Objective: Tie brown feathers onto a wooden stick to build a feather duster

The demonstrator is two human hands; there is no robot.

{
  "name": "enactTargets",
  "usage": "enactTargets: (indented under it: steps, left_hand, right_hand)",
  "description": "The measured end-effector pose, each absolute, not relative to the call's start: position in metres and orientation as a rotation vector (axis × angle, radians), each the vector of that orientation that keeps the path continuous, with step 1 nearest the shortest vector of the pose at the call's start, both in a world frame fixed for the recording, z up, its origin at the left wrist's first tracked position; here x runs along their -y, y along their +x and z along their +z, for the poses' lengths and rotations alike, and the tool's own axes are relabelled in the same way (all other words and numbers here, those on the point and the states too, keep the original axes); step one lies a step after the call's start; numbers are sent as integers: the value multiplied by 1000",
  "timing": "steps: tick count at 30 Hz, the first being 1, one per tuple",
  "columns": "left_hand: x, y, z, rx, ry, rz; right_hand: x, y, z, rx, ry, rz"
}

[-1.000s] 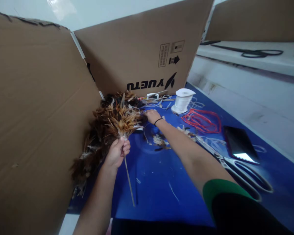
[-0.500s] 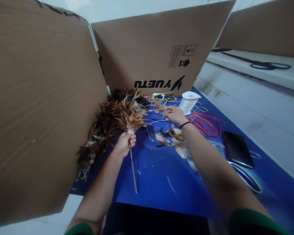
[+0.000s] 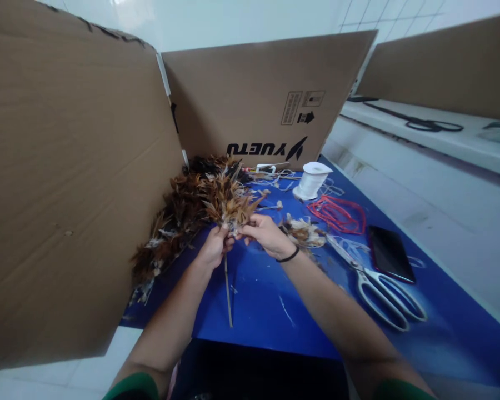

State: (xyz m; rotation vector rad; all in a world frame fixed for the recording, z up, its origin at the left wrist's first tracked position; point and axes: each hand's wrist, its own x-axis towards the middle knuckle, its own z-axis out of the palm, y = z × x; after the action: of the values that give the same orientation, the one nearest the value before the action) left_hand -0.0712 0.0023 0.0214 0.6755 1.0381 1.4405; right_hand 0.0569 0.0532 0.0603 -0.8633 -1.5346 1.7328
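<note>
My left hand [image 3: 215, 248] is closed round a thin stick [image 3: 228, 293] that carries a bunch of brown and tan feathers [image 3: 227, 201] at its top. My right hand [image 3: 265, 232], with a black band at the wrist, pinches feathers against the base of that bunch, right beside my left fingers. A heap of dark brown loose feathers [image 3: 173, 228] lies to the left against the cardboard. A smaller clump of pale feathers [image 3: 303, 231] rests on the blue table [image 3: 275, 311] just right of my right hand.
Cardboard walls [image 3: 75, 183] stand at the left and behind. On the blue surface lie a white thread spool [image 3: 311, 180], red cord [image 3: 337, 213], scissors [image 3: 377, 283] and a dark phone [image 3: 390, 254]. Another cardboard screen and black scissors [image 3: 429, 124] sit on the white bench beyond.
My right hand came back from the far feather pile near the spool with feathers and now meets the bunch on the stick. My left hand stayed on the stick.
</note>
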Motion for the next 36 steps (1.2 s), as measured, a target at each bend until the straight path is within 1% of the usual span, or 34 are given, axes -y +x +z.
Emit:
enactTargets:
  steps: [7,24,36]
  left_hand:
    - [1,-68,24,-1038,704,1445]
    - [2,-68,24,-1147,755,1391]
    - [0,-73,25,-1078,719,1373]
  right_hand:
    - [-58,46,45,1508,-943,1605]
    - [-56,43,36,1431,-1016,1618]
    - [-58,38,30,1478,-984,1494]
